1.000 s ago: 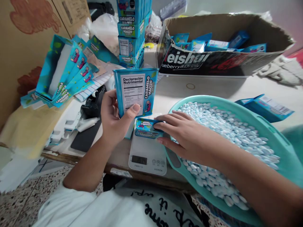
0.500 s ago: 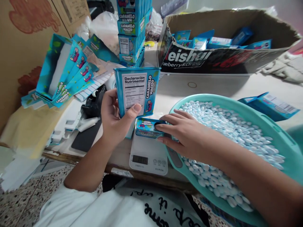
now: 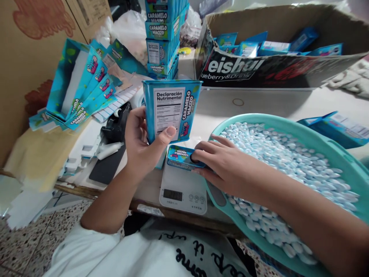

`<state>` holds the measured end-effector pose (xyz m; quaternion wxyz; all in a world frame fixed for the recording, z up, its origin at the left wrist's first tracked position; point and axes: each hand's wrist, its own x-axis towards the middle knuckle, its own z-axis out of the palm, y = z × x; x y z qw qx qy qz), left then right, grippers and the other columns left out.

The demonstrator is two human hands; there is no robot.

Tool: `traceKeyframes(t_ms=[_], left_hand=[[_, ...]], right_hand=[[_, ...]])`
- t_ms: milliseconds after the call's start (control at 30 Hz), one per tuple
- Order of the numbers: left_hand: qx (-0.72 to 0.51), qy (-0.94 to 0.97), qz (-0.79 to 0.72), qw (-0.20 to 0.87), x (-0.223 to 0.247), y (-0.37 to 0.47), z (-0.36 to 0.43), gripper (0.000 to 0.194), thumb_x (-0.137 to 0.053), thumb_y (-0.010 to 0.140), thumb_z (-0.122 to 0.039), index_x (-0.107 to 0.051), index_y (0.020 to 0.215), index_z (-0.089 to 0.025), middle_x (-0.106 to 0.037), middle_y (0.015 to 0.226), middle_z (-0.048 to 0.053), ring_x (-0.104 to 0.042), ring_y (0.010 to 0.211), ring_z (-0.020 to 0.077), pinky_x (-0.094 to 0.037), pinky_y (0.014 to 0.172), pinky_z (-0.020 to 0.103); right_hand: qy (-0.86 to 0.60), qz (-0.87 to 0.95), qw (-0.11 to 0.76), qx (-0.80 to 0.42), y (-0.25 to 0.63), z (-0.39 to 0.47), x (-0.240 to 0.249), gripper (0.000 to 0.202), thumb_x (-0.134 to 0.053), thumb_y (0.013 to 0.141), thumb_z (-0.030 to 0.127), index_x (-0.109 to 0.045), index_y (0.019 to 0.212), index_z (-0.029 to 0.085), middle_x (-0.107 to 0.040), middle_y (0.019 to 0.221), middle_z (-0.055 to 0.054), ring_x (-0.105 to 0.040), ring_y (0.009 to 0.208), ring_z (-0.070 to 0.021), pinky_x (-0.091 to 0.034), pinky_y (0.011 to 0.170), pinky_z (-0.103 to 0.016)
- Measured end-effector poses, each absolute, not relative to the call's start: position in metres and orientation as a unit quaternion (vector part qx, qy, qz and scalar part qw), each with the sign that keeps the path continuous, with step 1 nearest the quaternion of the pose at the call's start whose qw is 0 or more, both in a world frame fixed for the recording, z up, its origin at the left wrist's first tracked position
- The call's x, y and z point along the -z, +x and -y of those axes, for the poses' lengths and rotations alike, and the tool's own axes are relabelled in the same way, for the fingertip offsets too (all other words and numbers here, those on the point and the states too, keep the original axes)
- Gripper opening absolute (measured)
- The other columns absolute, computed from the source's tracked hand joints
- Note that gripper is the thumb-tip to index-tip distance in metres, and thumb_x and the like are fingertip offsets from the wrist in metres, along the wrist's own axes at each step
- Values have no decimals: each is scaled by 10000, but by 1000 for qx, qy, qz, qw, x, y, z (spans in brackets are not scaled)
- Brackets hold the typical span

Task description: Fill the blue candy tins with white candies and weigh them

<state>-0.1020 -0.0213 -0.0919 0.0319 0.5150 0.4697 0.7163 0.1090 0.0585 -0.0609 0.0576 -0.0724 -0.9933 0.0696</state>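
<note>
My left hand is wrapped round a blue candy tin, its printed nutrition panel facing me and the thumb across the front. On a white kitchen scale stands a second blue candy tin, with "Caramelo Macizo" printed on top. The fingers of my right hand are bent at a dark opening in that top, and the thumb lies by its near side. The fingertips are partly hidden. Beneath my right forearm is a teal tub full of pale blue and white candies.
A torn cardboard box of blue packs stands behind the tub. One blue pack lies to its right. Stacked blue boxes rise at the back. Folded blue cartons, a black tape dispenser and a dark flat object are leftward.
The view has shifted slightly, so everything sits a little further right. My right fingers are bent a little more at the opening. My left hand still holds its tin upright.
</note>
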Motion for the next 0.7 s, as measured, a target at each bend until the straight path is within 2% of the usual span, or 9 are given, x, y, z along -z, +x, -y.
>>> traceKeyframes(t_ms=[167,367,533,700], left_hand=[[-726,511,-458,42,90,-102,22,360,-805,881,-491,-569,1029,-263,-678,918,-22,-670,763,131,-557,685,275],[-719,507,-472,52,90,-102,24,399,-806,859,-544,-565,1030,-275,-663,911,-11,-663,750,149,-561,682,309],[-709,497,-498,52,91,-102,25,459,-803,831,-602,-567,1057,-280,-657,908,-4,-654,742,156,-562,672,317],[-715,503,-481,60,92,-102,25,409,-825,841,-517,-579,1061,-276,-653,915,-14,-641,748,142,-534,679,290]], right_hand=[[-74,992,73,-74,109,-57,63,170,-458,1046,288,-597,1089,200,-658,1009,-74,-627,886,-258,-404,1064,-560],[-87,992,35,-84,108,-57,56,166,-492,1037,312,-605,1074,196,-686,1020,-83,-644,919,-263,-416,1052,-537],[-98,991,36,-88,108,-57,55,170,-493,1032,319,-595,1051,185,-712,1005,-93,-665,927,-262,-385,1117,-574],[-103,988,57,-100,109,-57,60,161,-526,1025,310,-626,1082,197,-712,980,-70,-663,912,-248,-358,1152,-604]])
